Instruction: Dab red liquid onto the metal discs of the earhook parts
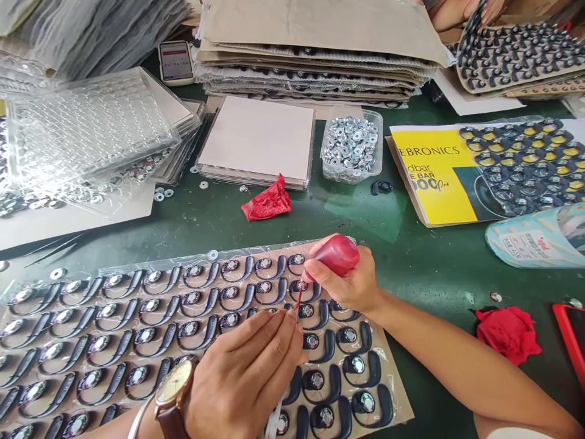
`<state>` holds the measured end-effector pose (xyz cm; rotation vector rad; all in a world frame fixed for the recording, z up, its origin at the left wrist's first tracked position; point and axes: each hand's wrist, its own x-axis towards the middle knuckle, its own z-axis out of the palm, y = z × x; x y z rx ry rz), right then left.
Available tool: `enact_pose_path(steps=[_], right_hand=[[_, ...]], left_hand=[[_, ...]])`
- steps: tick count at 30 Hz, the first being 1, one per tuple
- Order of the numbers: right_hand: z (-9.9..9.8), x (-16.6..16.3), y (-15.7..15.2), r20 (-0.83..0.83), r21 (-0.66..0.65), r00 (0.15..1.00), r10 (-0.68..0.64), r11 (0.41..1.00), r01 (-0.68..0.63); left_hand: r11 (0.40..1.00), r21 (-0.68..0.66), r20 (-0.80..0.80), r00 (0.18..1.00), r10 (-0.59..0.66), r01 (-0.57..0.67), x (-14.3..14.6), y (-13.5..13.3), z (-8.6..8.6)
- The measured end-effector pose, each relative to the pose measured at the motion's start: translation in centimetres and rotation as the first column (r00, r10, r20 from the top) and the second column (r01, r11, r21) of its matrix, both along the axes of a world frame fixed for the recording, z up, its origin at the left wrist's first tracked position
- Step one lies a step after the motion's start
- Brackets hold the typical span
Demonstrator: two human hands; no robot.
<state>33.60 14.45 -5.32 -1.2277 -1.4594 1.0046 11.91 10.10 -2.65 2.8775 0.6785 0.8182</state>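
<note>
My right hand (354, 280) is wrapped round a red squeeze bottle (336, 253), tilted with its thin red nozzle pointing down at an earpiece. Below it, my left hand (253, 360), a watch on its wrist, has its fingers pressed together near the nozzle tip. What those fingers hold is hidden; a pale strip (274, 421) shows under the palm. Beneath both hands lies a brown sheet (390, 390) under clear film, bearing rows of black ear-hook earpieces (365, 402). Each visible earpiece has a round silver speaker with fine reddish wires.
Behind stand a clear tub (351, 174) of metal discs, crumpled red wrapping (269, 200), stacked trays (258, 137) and piled sheets (320, 24). Tweezers (55, 249) lie left. At right are a red cloth flower-like piece (507, 334), a blue patterned case (525, 241) and another person's hand (491, 12).
</note>
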Motion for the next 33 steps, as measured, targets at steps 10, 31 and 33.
enact_pose_path(steps=[10,31,33], right_hand=[[0.2,0.3,-0.2,0.009,-0.017,0.995,-0.102,0.995,0.102],[1.0,0.6,0.1,0.086,-0.017,0.993,-0.075,0.997,0.077],[0.9,0.6,0.0,0.076,-0.011,0.995,-0.072,0.997,0.073]], left_hand=[[0.998,-0.048,0.015,0.999,-0.03,0.031,-0.3,0.1,-0.1],[0.969,-0.248,0.103,0.995,0.003,0.023,0.4,2.2,1.9],[0.963,-0.269,0.123,0.992,0.017,0.017,0.4,2.3,2.0]])
